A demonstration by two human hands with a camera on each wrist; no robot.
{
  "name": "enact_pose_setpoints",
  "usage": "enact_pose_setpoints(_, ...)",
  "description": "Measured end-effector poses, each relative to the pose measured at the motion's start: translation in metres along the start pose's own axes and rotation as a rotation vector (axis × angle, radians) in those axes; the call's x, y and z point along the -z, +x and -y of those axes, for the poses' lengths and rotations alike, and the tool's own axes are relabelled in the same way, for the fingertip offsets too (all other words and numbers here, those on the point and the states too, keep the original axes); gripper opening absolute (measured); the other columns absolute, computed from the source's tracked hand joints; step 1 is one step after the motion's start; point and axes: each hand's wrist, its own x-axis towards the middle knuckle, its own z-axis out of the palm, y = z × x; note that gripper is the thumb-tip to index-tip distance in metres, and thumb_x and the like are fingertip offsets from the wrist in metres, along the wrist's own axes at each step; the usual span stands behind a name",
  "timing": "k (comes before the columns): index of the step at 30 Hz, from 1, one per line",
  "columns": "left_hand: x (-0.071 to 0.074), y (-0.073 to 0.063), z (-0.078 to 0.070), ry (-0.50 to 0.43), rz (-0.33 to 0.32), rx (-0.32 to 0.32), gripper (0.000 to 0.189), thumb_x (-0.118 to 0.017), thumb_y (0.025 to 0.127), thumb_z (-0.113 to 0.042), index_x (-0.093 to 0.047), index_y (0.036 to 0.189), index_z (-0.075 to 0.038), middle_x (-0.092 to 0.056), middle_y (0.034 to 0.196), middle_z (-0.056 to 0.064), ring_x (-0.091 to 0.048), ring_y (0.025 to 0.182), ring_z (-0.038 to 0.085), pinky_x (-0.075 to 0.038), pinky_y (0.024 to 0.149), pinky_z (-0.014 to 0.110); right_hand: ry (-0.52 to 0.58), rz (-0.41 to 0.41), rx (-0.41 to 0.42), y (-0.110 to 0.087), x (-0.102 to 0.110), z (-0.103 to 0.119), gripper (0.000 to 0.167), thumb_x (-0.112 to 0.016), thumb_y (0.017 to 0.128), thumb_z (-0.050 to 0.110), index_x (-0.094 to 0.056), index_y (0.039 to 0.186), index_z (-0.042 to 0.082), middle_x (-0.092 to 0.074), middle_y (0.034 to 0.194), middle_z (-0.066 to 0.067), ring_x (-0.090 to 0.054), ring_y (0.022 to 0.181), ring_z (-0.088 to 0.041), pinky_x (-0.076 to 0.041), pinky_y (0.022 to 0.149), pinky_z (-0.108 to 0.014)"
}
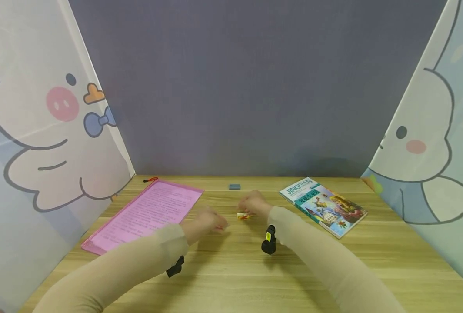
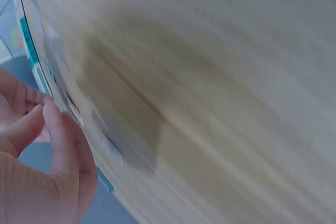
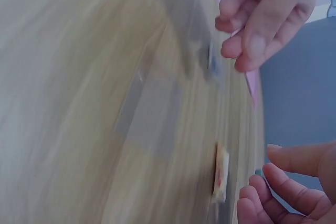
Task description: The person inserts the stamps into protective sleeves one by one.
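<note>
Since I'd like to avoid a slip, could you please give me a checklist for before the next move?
1. Right hand free: ok, thumb and fingertips apart.
2. Left hand free: cannot tell, fingertips are close together.
3. Small colourful piece resting on the table: ok.
4. Pink folder untouched by the left sleeve: cannot tell, they overlap in the head view.
5. Book away from both hands: ok.

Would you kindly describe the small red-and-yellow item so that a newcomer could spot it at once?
On the wooden table, look between the pink folder at left and the book at right. The item lies by the right hand, on the near side of the block. Its red, yellow and white colouring sets it apart from that plain blue-grey block.
</note>
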Motion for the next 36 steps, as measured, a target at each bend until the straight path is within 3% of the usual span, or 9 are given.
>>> enact_pose_setpoints(8,-0.026,-0.006,0.001,0.065,-0.010,-0.038,0.014,-0.081,0.074,-0.001,-0.070,0.082,0.002,-0.069,0.089,0.012,-0.066,0.061,0.016,-0.061,0.062,0.028,-0.079,-0.005,-0.041,0.002,0.005,-0.015,0.004,-0.076,0.080,0.006,-0.073,0.082,0.003,-0.060,0.062,0.000,-0.047,0.052,-0.009,-0.048,0.053,-0.024)
enact_pose_setpoints(12,-0.037,-0.009,0.002,0.122,-0.040,-0.041,0.016,-0.083,0.072,-0.003,-0.069,0.079,-0.001,-0.068,0.088,0.010,-0.065,0.057,0.013,-0.060,0.059,0.024,-0.098,-0.009,-0.039,0.004,0.005,-0.021,0.013,-0.081,0.076,0.007,-0.069,0.072,0.004,-0.053,0.057,0.003,-0.042,0.050,-0.009,-0.038,0.047,-0.020)
enact_pose_setpoints(19,-0.049,-0.011,0.002,0.195,-0.064,-0.064,0.021,-0.086,0.071,-0.007,-0.066,0.078,-0.003,-0.065,0.081,0.007,-0.062,0.055,0.011,-0.057,0.057,0.021,-0.120,-0.015,-0.017,0.006,0.005,-0.030,0.015,-0.083,0.074,0.011,-0.070,0.078,0.005,-0.064,0.075,-0.001,-0.050,0.065,-0.013,-0.043,0.055,-0.021)
enact_pose_setpoints(25,-0.052,-0.011,0.000,0.241,-0.060,-0.083,0.024,-0.087,0.069,-0.008,-0.064,0.074,-0.005,-0.063,0.079,0.006,-0.062,0.054,0.013,-0.056,0.056,0.021,-0.099,-0.004,-0.004,0.006,0.004,-0.035,0.020,-0.084,0.074,0.011,-0.070,0.087,0.004,-0.065,0.088,-0.005,-0.052,0.074,-0.015,-0.044,0.058,-0.022)
enact_pose_setpoints(29,-0.053,-0.009,-0.001,0.266,-0.070,-0.084,0.024,-0.088,0.067,-0.008,-0.064,0.070,-0.006,-0.062,0.077,0.004,-0.059,0.050,0.010,-0.051,0.050,0.017,-0.111,-0.014,-0.003,0.005,0.004,-0.035,0.020,-0.084,0.074,0.010,-0.070,0.087,0.004,-0.065,0.089,-0.005,-0.052,0.076,-0.016,-0.044,0.059,-0.022)
enact_pose_setpoints(36,-0.052,-0.010,-0.003,0.286,-0.055,-0.099,0.021,-0.086,0.067,-0.002,-0.065,0.070,-0.003,-0.064,0.082,0.008,-0.062,0.052,0.013,-0.055,0.051,0.018,-0.112,-0.010,-0.011,0.007,0.003,-0.036,0.019,-0.084,0.073,0.008,-0.068,0.084,0.005,-0.063,0.086,-0.004,-0.053,0.074,-0.016,-0.044,0.059,-0.022)
